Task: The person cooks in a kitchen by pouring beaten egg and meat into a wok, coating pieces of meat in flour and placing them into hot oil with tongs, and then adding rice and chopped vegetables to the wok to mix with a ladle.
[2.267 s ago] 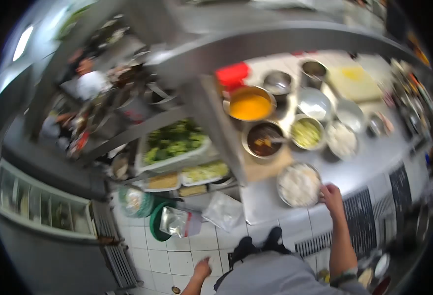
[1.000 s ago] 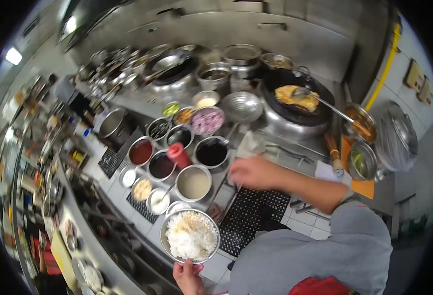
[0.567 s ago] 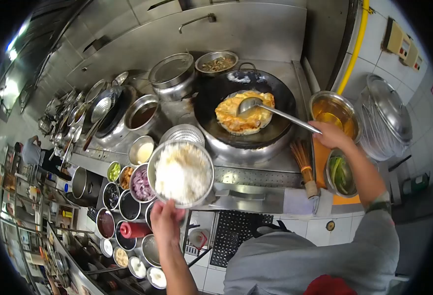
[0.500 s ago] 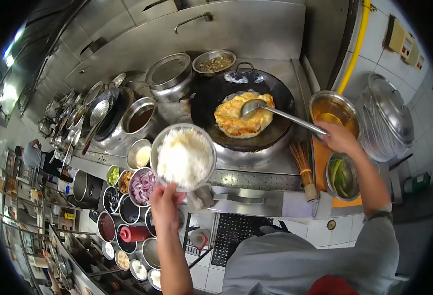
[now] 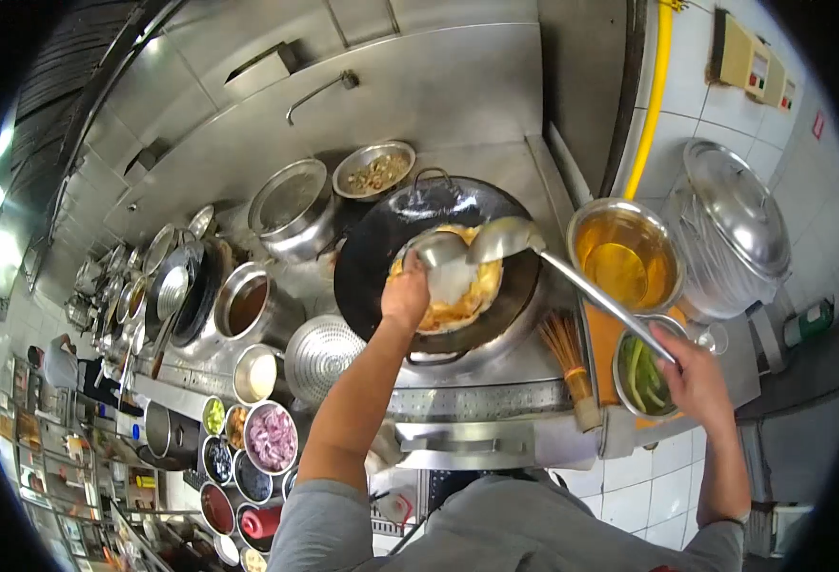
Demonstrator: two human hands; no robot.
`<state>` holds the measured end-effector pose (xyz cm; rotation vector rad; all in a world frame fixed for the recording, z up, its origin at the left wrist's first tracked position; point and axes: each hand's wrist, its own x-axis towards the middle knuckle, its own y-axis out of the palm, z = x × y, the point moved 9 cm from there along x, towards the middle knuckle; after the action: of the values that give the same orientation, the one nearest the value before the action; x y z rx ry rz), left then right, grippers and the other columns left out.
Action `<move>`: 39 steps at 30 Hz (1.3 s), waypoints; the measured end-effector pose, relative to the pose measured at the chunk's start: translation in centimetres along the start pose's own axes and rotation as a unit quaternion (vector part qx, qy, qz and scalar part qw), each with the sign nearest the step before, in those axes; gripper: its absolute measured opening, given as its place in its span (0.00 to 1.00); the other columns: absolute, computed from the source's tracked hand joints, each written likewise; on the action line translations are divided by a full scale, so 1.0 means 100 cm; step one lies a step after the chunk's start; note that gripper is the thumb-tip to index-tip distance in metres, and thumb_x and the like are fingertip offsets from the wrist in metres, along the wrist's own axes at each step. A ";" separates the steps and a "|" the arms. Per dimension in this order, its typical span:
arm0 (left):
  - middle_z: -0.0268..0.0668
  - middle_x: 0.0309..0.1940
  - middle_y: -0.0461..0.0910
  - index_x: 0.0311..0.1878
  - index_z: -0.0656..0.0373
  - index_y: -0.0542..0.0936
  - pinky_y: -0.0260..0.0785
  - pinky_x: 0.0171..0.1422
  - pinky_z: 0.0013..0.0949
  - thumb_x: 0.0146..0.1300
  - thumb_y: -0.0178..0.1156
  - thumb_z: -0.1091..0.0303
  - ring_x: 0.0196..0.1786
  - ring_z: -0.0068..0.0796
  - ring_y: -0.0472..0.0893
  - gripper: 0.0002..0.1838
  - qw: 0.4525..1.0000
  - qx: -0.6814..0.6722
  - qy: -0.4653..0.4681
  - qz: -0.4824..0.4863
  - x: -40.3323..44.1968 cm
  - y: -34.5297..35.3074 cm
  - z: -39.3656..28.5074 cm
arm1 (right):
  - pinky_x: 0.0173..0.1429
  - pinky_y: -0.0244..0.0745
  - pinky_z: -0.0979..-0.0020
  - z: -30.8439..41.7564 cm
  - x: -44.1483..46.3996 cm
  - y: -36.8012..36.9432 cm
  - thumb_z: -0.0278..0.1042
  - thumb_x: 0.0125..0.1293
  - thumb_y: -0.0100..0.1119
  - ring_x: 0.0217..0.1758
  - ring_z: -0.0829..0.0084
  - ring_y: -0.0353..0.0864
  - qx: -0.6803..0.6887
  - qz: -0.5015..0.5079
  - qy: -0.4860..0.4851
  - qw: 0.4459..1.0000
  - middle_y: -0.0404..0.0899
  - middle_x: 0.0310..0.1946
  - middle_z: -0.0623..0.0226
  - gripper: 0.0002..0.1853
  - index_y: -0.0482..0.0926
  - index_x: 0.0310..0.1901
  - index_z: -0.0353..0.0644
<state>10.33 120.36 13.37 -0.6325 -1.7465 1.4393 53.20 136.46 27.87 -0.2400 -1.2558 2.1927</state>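
Observation:
My left hand [image 5: 407, 294] grips the rim of a metal bowl [image 5: 440, 248], which is tipped over the black wok [image 5: 367, 276]. White rice [image 5: 451, 281] lies on the cooked egg [image 5: 484, 291] in the wok. A long-handled metal ladle [image 5: 502, 240] is held by my right hand [image 5: 691, 372], its fingers closed around the handle's end. The ladle's head is over the wok, beside the tipped bowl.
Right of the wok are a pot of yellow oil [image 5: 629, 255], a bowl of green vegetables [image 5: 644, 374] and a bamboo brush [image 5: 572, 377]. A perforated strainer [image 5: 324, 357] and bowls of ingredients, including chopped onion [image 5: 271, 437], are at left. A person [image 5: 61, 365] stands far left.
The rice bowl has moved from left of the wok to over it and tipped, with rice now on the egg. My right hand has lifted the ladle's head off the egg.

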 end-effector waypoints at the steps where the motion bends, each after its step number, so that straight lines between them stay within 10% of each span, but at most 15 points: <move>1: 0.50 0.68 0.67 0.52 0.65 0.77 0.80 0.43 0.45 0.66 0.47 0.72 0.38 0.49 0.86 0.15 0.999 0.006 0.001 -0.053 0.010 -0.011 0.010 | 0.48 0.76 0.59 -0.001 -0.003 0.003 0.24 0.62 0.60 0.41 0.49 0.81 -0.008 -0.010 -0.010 1.000 0.82 0.42 0.50 0.25 0.76 0.62 0.51; 6: 0.49 0.65 0.72 0.43 0.65 0.78 0.80 0.41 0.47 0.62 0.50 0.76 0.36 0.51 0.85 0.10 0.988 -0.017 -0.002 -0.153 -0.002 -0.102 0.004 | 0.51 0.76 0.58 0.000 0.004 0.029 0.23 0.61 0.60 0.45 0.46 0.81 0.050 0.006 -0.014 0.999 0.81 0.47 0.48 0.24 0.77 0.61 0.46; 10: 0.49 0.58 0.77 0.40 0.65 0.78 0.77 0.45 0.51 0.62 0.51 0.75 0.39 0.55 0.84 0.07 0.973 -0.077 -0.104 -0.193 -0.025 -0.102 0.028 | 0.37 0.76 0.70 -0.029 0.021 0.109 0.22 0.65 0.55 0.29 0.68 0.79 0.185 0.082 0.026 0.979 0.81 0.34 0.62 0.27 0.70 0.66 0.47; 13: 0.51 0.27 0.81 0.31 0.62 0.79 0.71 0.33 0.48 0.60 0.56 0.71 0.27 0.53 0.78 0.06 0.864 -0.233 -0.282 -0.347 -0.075 -0.090 0.081 | 0.17 0.60 0.78 -0.007 0.016 0.160 0.28 0.71 0.49 0.18 0.83 0.65 0.525 0.178 0.294 0.778 0.73 0.30 0.71 0.28 0.61 0.72 0.49; 14: 0.47 0.25 0.81 0.30 0.61 0.79 0.71 0.33 0.45 0.61 0.59 0.69 0.27 0.45 0.80 0.06 0.836 -0.280 -0.284 -0.377 -0.093 -0.055 0.102 | 0.19 0.60 0.80 0.007 0.019 0.175 0.30 0.73 0.47 0.19 0.85 0.64 0.649 0.244 0.248 0.676 0.70 0.29 0.73 0.26 0.60 0.72 0.48; 17: 0.37 0.31 0.78 0.42 0.59 0.74 0.77 0.38 0.35 0.64 0.63 0.66 0.33 0.32 0.82 0.10 0.539 -0.689 -0.437 -0.210 -0.163 -0.039 0.096 | 0.19 0.60 0.82 0.042 0.030 0.201 0.41 0.81 0.32 0.20 0.88 0.62 0.836 0.335 0.256 0.352 0.67 0.32 0.75 0.26 0.48 0.76 0.46; 19: 0.37 0.33 0.77 0.40 0.60 0.74 0.78 0.41 0.32 0.65 0.62 0.67 0.36 0.29 0.81 0.08 0.405 -0.773 -0.391 -0.291 -0.218 -0.079 0.097 | 0.23 0.70 0.79 0.028 0.050 0.220 0.43 0.81 0.33 0.22 0.83 0.70 0.768 0.387 0.244 0.448 0.73 0.36 0.73 0.26 0.52 0.75 0.45; 20: 0.36 0.34 0.77 0.40 0.60 0.74 0.78 0.41 0.31 0.65 0.62 0.68 0.37 0.28 0.81 0.08 0.365 -0.795 -0.363 -0.321 -0.248 -0.099 0.105 | 0.26 0.73 0.78 -0.009 0.060 0.230 0.42 0.79 0.38 0.24 0.81 0.73 0.651 0.325 0.258 0.636 0.76 0.37 0.71 0.24 0.58 0.72 0.44; 22: 0.35 0.36 0.77 0.40 0.60 0.74 0.77 0.41 0.28 0.65 0.62 0.70 0.36 0.25 0.80 0.07 0.373 -0.759 -0.345 -0.408 -0.341 -0.145 0.133 | 0.38 0.76 0.71 0.008 0.077 0.202 0.40 0.76 0.48 0.36 0.72 0.78 0.420 0.220 0.183 0.861 0.80 0.44 0.63 0.23 0.67 0.68 0.40; 24: 0.38 0.37 0.79 0.42 0.61 0.75 0.78 0.42 0.27 0.65 0.62 0.70 0.37 0.28 0.82 0.07 0.381 -0.709 -0.347 -0.482 -0.451 -0.190 0.155 | 0.56 0.77 0.60 0.105 0.051 0.140 0.40 0.73 0.54 0.55 0.58 0.81 0.236 0.162 0.063 0.956 0.79 0.55 0.51 0.23 0.72 0.64 0.36; 29: 0.38 0.40 0.79 0.46 0.64 0.76 0.78 0.48 0.26 0.67 0.59 0.73 0.40 0.27 0.81 0.07 0.335 -0.511 -0.447 -0.653 -0.751 -0.227 0.138 | 0.51 0.81 0.66 0.229 0.019 0.064 0.34 0.75 0.52 0.46 0.62 0.84 0.262 0.011 -0.195 0.945 0.82 0.50 0.51 0.20 0.72 0.62 0.32; 39: 0.41 0.37 0.79 0.43 0.66 0.75 0.83 0.37 0.29 0.64 0.57 0.78 0.33 0.31 0.82 0.05 0.085 -0.348 -0.551 -0.754 -1.259 -0.106 0.114 | 0.51 0.78 0.71 0.362 -0.175 0.227 0.29 0.72 0.55 0.47 0.70 0.82 0.203 0.272 -0.314 0.887 0.82 0.48 0.59 0.16 0.77 0.58 0.35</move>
<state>75.09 13.42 -8.33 2.1205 -2.0651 -1.0859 42.57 91.53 26.13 0.3699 -1.0692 3.1250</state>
